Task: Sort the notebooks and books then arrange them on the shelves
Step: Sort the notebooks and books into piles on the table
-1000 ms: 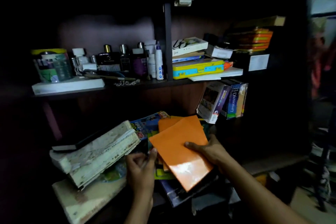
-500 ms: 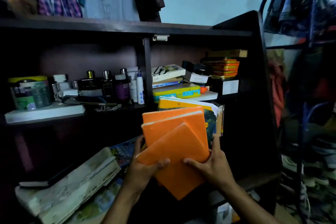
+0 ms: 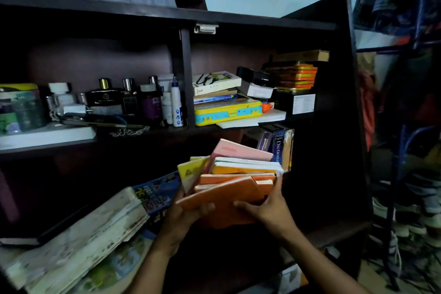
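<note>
I hold a stack of notebooks (image 3: 235,182), mostly orange with a pink one on top, tilted in front of the lower shelf. My left hand (image 3: 185,216) grips its near left corner, thumb on the orange cover. My right hand (image 3: 267,210) grips its right side, thumb on the cover. Behind the stack a blue dictionary (image 3: 278,148) stands upright with other books. A thick worn book (image 3: 81,241) lies slanted at lower left on colourful magazines (image 3: 157,192).
The dark shelf unit (image 3: 343,126) has a middle shelf with perfume bottles (image 3: 128,100) left of the divider and a yellow case (image 3: 226,111), books and orange boxes (image 3: 297,75) right of it. Clothes hang above. A blue metal rack (image 3: 393,174) with shoes stands at right.
The stack has been lifted off the lower pile and tipped from upright to nearly flat, edges toward me. The view rose and shifted, and both hands moved up with the notebooks.
</note>
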The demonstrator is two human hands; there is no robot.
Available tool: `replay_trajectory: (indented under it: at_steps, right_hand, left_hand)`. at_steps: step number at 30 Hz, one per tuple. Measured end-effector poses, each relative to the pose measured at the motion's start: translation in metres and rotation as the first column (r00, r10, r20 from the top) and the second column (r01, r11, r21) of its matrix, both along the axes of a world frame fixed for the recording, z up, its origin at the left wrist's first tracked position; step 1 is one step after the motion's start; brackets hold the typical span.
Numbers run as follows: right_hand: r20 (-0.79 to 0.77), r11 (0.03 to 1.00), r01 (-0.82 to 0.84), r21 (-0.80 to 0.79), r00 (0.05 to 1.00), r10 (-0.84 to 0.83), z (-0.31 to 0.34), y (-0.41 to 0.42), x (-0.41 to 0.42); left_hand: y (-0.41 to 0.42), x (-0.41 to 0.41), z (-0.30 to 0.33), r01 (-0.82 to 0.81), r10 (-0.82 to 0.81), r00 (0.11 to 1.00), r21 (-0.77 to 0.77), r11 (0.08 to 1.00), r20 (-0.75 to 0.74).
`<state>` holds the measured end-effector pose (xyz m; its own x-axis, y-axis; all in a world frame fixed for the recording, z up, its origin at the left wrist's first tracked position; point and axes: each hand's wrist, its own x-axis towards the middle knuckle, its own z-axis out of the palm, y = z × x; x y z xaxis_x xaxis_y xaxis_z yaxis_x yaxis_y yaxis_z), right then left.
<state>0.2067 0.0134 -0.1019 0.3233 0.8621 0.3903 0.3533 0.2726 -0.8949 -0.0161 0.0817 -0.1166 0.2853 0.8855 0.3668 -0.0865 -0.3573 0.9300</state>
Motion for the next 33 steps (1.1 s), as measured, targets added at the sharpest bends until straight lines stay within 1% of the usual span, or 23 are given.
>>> replay_trajectory:
  at_steps: [3,8,13,16,19,23,25,27,29,31,33]
  right_hand:
    - [-0.035,0.999,-0.038,0.0,0.999,0.038,-0.002,0.015,0.0]
    - [-0.103,0.992,-0.113,-0.062,0.989,0.106,-0.028,0.025,-0.003]
    - [-0.172,0.988,-0.125,-0.091,0.979,0.108,-0.037,0.031,-0.002]
    - [-0.199,0.992,-0.098,-0.082,0.977,0.081,-0.04,0.032,0.004]
    - [-0.191,0.991,-0.097,-0.087,0.978,0.079,-0.042,0.032,0.006]
    - [-0.175,0.986,-0.102,-0.133,0.981,0.078,-0.041,0.032,0.004]
    - [-0.219,0.987,-0.087,-0.135,0.974,0.056,-0.038,0.028,0.005]
    - [-0.257,0.984,-0.066,-0.164,0.966,0.022,-0.036,0.018,0.006]
    - [-0.233,0.974,-0.061,-0.218,0.972,0.009,-0.031,-0.003,0.009]
    - [-0.166,0.961,-0.029,-0.276,0.986,-0.018,-0.021,-0.034,0.021]
    - [-0.114,0.954,0.054,-0.295,0.989,-0.091,-0.008,-0.078,0.04]
  left_hand:
    - [0.012,-0.005,-0.009,-0.013,0.012,0.999,-0.039,0.999,-0.032]
    - [0.027,-0.004,-0.02,-0.05,0.052,0.989,0.019,0.999,-0.141]
    - [0.025,-0.002,-0.02,-0.056,0.063,0.98,0.045,0.997,-0.188]
    - [0.021,-0.001,-0.021,-0.042,0.038,0.973,-0.013,0.999,-0.226]
    - [0.009,0.001,-0.02,-0.012,0.005,0.971,-0.029,0.999,-0.239]
    - [-0.008,0.01,-0.013,0.055,-0.062,0.984,-0.05,0.997,-0.165]
    - [-0.015,0.024,-0.011,0.004,-0.008,0.997,-0.05,0.999,-0.075]
    - [-0.028,0.042,-0.012,-0.1,0.102,0.995,-0.085,0.991,0.02]
    - [-0.05,0.061,-0.012,-0.136,0.149,0.985,-0.144,0.98,0.085]
    - [-0.079,0.081,-0.007,-0.101,0.128,0.985,-0.21,0.973,0.118]
    - [-0.116,0.102,0.0,-0.025,0.072,0.985,-0.285,0.958,0.157]
